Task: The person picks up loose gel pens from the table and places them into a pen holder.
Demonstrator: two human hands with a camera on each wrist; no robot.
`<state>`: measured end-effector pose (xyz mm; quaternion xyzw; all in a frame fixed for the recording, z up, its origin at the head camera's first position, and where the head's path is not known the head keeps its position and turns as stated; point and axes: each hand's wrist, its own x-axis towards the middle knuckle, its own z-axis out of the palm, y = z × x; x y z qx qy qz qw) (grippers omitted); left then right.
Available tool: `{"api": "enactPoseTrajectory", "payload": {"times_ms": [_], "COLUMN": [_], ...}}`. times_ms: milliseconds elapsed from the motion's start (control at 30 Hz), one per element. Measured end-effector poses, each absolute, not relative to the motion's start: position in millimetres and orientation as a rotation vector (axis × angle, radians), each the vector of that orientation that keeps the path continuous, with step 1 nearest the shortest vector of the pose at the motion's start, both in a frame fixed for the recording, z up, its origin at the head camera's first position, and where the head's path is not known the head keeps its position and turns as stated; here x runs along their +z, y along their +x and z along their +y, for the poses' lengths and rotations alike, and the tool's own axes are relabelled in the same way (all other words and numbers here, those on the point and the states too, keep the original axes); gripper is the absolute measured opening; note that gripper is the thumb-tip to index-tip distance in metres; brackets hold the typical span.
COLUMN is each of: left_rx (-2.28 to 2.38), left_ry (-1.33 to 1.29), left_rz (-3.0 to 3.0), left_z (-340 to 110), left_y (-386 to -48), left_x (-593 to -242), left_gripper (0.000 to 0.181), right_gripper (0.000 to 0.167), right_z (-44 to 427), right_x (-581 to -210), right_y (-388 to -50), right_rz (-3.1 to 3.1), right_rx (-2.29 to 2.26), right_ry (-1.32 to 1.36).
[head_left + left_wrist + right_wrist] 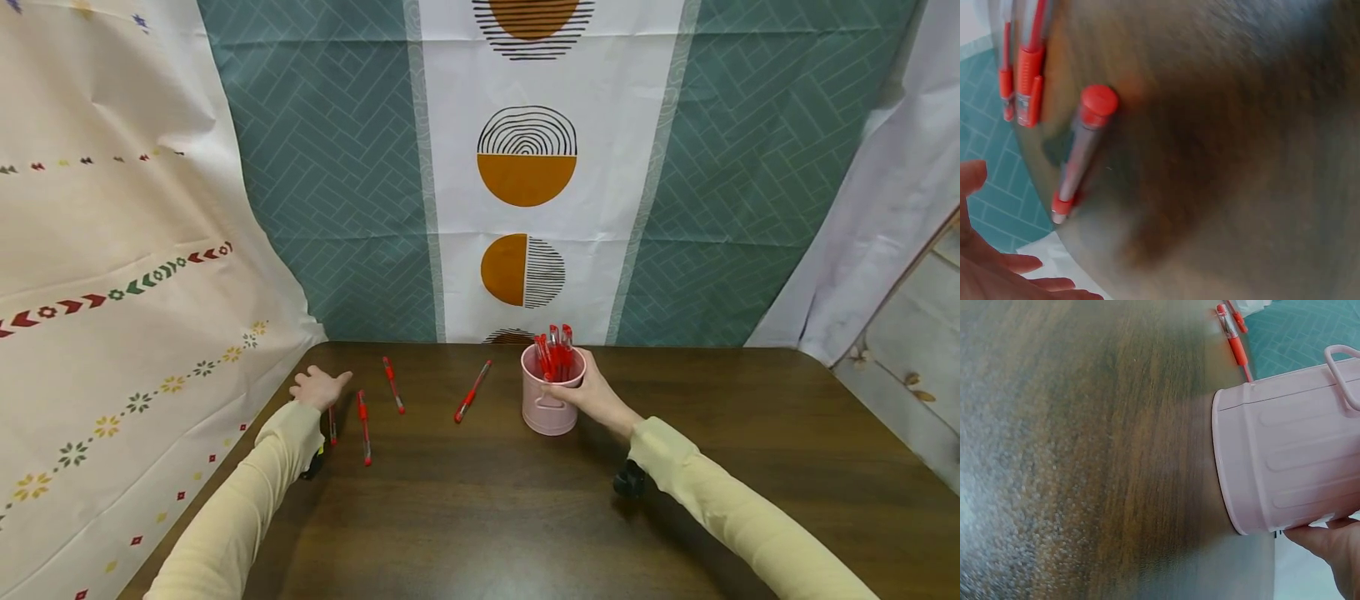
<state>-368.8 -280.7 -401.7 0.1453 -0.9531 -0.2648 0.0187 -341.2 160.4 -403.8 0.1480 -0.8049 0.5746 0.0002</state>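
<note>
A pink cup stands upright on the table, holding several red pens. My right hand grips its right side, the thumb across the front near the rim; in the right wrist view the hand is at the edge beside the cup. My left hand is above the table's left side, fingers spread and holding nothing. Just under it lies a red pen, partly hidden by the hand and sleeve. The left wrist view has this pen apart from the hand.
Three more red pens lie on the brown table: one right of the left hand, one farther back, one left of the cup. Patterned cloth hangs along the back edge, and a cream cloth along the left.
</note>
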Motion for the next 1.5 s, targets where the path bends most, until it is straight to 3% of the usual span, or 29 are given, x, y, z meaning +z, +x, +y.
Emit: {"api": "enactPoseTrajectory", "payload": {"times_ms": [633,867,1233,1400,1500], "left_rx": [-0.58,-0.616,-0.609,-0.746,-0.567], "left_ry": [0.565,0.543,0.49,0.505,0.385], "left_rz": [-3.105,-3.096,-3.084,-3.066,-3.115], "left_z": [-294.5,-293.9,-321.0,-295.0,-281.5], "left_y": [-378.5,-376.5,-426.0,-399.1,-382.4], "left_x": [-426.0,-429.4,-470.4,-439.9,-426.3], "left_gripper": [0.078,0.068,0.052,0.047,0.042], "right_gripper": [0.087,0.085,0.087,0.087,0.088], "right_z": [157.9,157.9,160.4,160.2,160.0], "right_x": [-405.9,-404.9,-405.2,-405.6,-405.7], "right_y": [-342.3,-342.0,-344.0,-344.0,-342.9], "right_rz": [-2.526,-2.515,-2.502,-2.496,-2.504], "right_rx": [1.838,1.823,1.819,1.832,1.836], "right_ry": [0.477,0.488,0.496,0.491,0.476]}}
